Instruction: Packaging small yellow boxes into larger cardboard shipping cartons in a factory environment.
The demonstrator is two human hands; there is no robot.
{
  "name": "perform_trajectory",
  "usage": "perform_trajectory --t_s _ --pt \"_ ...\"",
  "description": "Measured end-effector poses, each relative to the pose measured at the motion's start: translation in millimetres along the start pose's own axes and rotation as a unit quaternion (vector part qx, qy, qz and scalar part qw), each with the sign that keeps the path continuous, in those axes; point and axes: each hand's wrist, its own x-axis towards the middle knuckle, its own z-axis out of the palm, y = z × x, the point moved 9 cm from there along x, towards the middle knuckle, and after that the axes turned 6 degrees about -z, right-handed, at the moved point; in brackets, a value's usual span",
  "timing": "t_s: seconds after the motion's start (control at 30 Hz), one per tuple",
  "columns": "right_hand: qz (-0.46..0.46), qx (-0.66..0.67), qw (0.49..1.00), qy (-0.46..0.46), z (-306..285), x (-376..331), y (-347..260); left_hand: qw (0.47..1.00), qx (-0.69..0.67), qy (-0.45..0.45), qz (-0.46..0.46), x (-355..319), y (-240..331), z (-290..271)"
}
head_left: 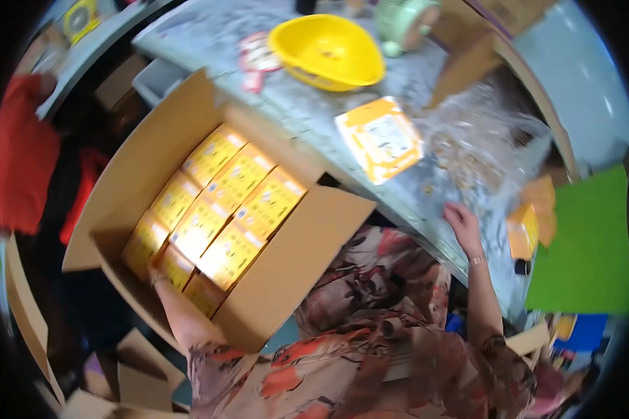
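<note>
Bearing blurred print, yellow boxes (200, 225) adjoin the left hand (156, 269).

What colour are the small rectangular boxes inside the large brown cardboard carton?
The small rectangular boxes are mostly yellow; head view shows best.

Around the left hand (155, 269): carton (307, 227), matt cardboard; small boxes (242, 170), glossy card. Beyond the right hand (463, 223): bag (483, 120), crinkled clear plastic.

Reaching the left grip (156, 270) in among yellow boxes (236, 253) packed inside an open cardboard carton (304, 241), while holding the right grip (462, 220) over the worktop (313, 124) (near a clear plastic bag (500, 133), well apart from a yellow basin (332, 78)).
</note>
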Motion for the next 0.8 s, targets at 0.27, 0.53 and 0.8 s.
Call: perform_trajectory --t_s 0.27,0.53,0.8 --pt "-0.083 0.282 0.952 -0.082 37.9 140.3 -66.0 0.847 -0.216 0.226 0.43 -177.8 365.0 -19.9" --pt "-0.222 -0.138 0.965 -0.024 82.7 219.5 -58.2 0.837 0.127 -0.021 0.532 -302.2 490.3 166.7" --pt "-0.098 -0.178 0.965 -0.168 82.4 240.2 -61.0 0.816 0.206 0.055 0.537 -305.4 489.4 177.1"
